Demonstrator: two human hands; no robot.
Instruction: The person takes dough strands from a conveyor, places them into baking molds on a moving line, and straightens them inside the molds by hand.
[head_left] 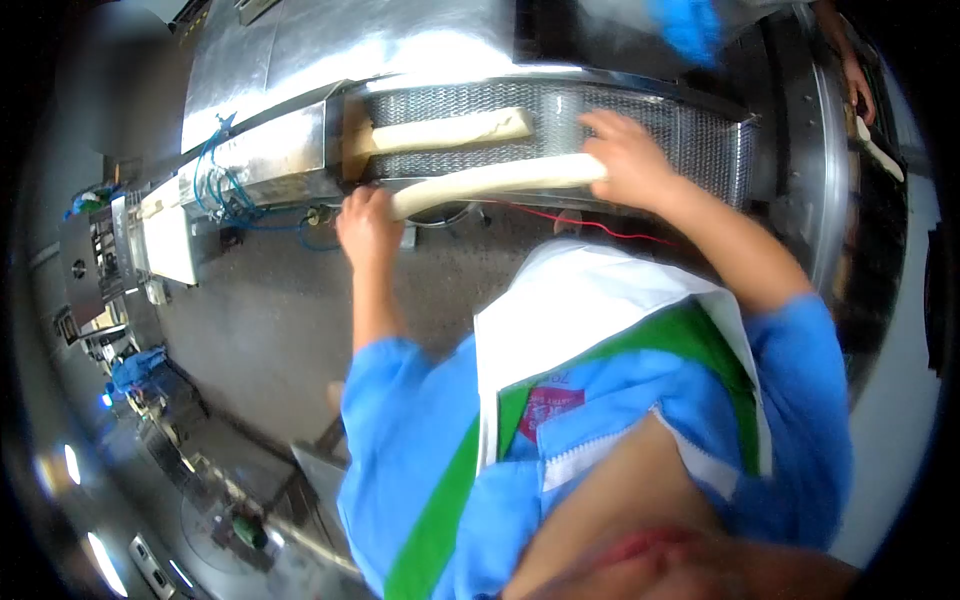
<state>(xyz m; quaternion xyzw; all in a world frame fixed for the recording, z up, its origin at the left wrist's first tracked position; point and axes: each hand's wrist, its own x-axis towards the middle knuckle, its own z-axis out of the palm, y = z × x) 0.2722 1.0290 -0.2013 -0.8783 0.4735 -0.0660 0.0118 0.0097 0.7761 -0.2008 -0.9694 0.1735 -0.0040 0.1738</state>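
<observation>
A long, pale roll of dough (500, 180) stretches between my two hands, over the near edge of a metal mesh conveyor (640, 112). My left hand (370, 228) is closed around the roll's left end. At the other end, my right hand (632, 162) grips the dough, its fingers slightly blurred and partly reaching past the roll. A second dough roll (450, 132) lies lengthwise on the mesh just beyond, its left end by the opening of a metal housing (270, 150).
Blue tubing (212, 180) hangs by the housing. A red cord (590, 222) runs below the conveyor. Behind it is a shiny steel surface (350, 40). Another person's hand (858, 92) shows at the far right, near a pale strip (880, 152).
</observation>
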